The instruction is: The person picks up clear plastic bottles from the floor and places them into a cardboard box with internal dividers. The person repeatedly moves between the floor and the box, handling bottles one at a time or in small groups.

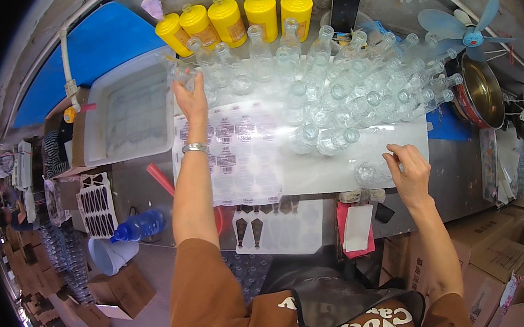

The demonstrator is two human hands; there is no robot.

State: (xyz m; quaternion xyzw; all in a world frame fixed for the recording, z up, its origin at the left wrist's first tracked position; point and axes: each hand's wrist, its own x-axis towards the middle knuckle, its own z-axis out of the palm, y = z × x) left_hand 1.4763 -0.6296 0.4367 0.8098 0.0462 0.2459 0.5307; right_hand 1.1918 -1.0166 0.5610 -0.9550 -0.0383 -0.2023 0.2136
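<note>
My left hand (192, 98) reaches to the far left of the table, its fingers closed around a clear glass bottle (176, 71) beside a row of others. Nearer me on the right, my right hand (411, 173) is closed in a pinch at the neck end of another clear glass bottle (366, 173). The hand partly hides that neck. Many more glass bottles (340, 110) crowd the back and right of the white board (279, 191). Sheets of printed clear labels (241, 156) lie flat on the board between my arms.
Several yellow bottles (227, 22) line the back wall, with a phone (345, 10) beside them. A white plastic tub (129, 108) stands at the left. A blue fan (472, 38) and a metal pan (483, 91) are at the right. A dark label sheet (296, 225) lies at the front edge.
</note>
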